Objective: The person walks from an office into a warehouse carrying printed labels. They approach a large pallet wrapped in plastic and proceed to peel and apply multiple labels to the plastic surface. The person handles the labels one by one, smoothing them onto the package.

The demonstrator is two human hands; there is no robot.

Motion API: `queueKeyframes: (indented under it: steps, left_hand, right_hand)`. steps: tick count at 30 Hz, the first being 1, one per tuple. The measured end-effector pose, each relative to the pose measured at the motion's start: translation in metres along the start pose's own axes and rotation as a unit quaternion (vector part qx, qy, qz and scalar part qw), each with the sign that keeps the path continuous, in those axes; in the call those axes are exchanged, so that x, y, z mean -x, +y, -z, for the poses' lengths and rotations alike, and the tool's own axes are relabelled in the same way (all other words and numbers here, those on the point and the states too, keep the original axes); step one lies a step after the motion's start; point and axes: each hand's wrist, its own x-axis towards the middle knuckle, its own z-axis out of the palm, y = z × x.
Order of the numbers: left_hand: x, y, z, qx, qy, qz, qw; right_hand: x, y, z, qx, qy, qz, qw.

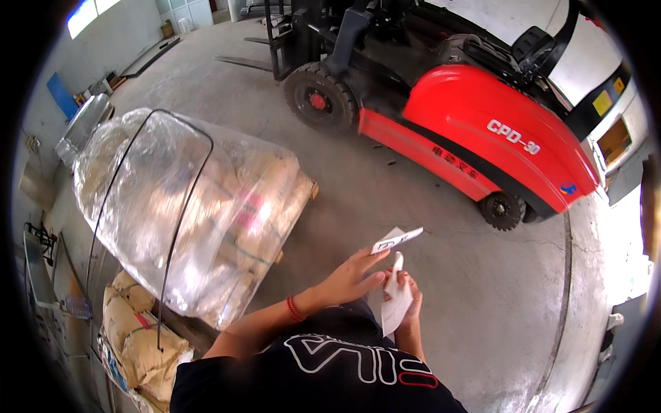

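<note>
Both hands are raised on the near side of the forklift (496,131), with the floor (475,303) showing beneath them. The right hand (411,303) has its fingers curled in and grips a sheet of white paper (394,318). Most of that paper hangs below the fingers, toward the wearer and away from the forklift. A narrow white piece (399,261) sticks up above the same fingers, toward the forklift; whether it belongs to the paper cannot be told.

The left hand (352,281) is just beside the right, its fingers nearly straight and its thumb apart from them, pointing at the paper. A folded white card (401,239) with dark print lies at its fingertips, on the side nearer the forklift. Whether the fingers pinch the card cannot be told. A red bracelet (295,309) circles the left wrist.

The load (158,186), wrapped in clear film, stands left of the forklift and well apart from it, with a bent black rod (184,213) across its top. Tan sacks (148,344) lie past the load's near end, farther from the forklift. The forks (242,63) extend left from the forklift's front.
</note>
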Motion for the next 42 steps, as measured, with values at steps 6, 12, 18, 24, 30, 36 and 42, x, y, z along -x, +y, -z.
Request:
queueKeyframes:
  steps: [6,12,18,24,30,36,42]
  left_hand:
    - [-0.17,-0.065,0.078,-0.076,0.066,-0.042,0.994]
    - [-0.275,-0.077,0.19,0.057,0.235,0.05,0.969]
    - [-0.356,-0.128,0.314,0.162,0.372,0.125,0.906]
    - [-0.427,-0.181,0.469,0.104,0.385,0.023,0.917]
    - [-0.466,-0.19,0.61,0.238,0.496,0.162,0.819]
    - [-0.475,-0.255,0.752,0.252,0.574,0.121,0.77]
    - [-0.487,-0.289,0.915,0.11,0.698,0.124,0.696]
  right_hand:
    - [-0.205,-0.043,-0.012,0.051,-0.096,-0.062,0.992]
    - [-0.382,-0.068,-0.081,0.086,-0.216,-0.203,0.951]
    - [-0.571,-0.05,-0.136,0.085,-0.284,-0.343,0.891]
    - [-0.747,-0.006,-0.21,0.083,-0.332,-0.429,0.836]
    - [-0.886,0.038,-0.283,0.039,-0.362,-0.514,0.777]
    - [-1.016,0.129,-0.344,0.086,-0.407,-0.502,0.758]
    - [-1.146,0.21,-0.446,0.253,-0.501,-0.421,0.712]
